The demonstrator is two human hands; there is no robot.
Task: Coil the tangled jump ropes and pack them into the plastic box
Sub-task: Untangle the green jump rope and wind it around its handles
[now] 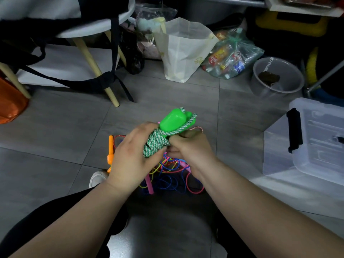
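Note:
A green-and-white braided jump rope [155, 143] is wound into a tight bundle around its bright green handles [173, 120]. My left hand [134, 155] grips the bundle from the left. My right hand [188, 148] pinches a strand of the braided rope at the bundle's right side. Under both hands a tangle of thin jump ropes [171, 175] in blue, pink, red and yellow lies on the floor, with an orange handle [110, 149] at its left and a pink handle [149, 185] below. The clear plastic box [307, 146] with a black latch stands at the right.
A white stool with wooden legs [96, 66] and black straps stands at the back left. A white paper bag [184, 51], a clear bag of bottles [232, 56] and a grey bucket [277, 77] line the back. An orange bag [9, 103] sits far left. My legs are at the bottom.

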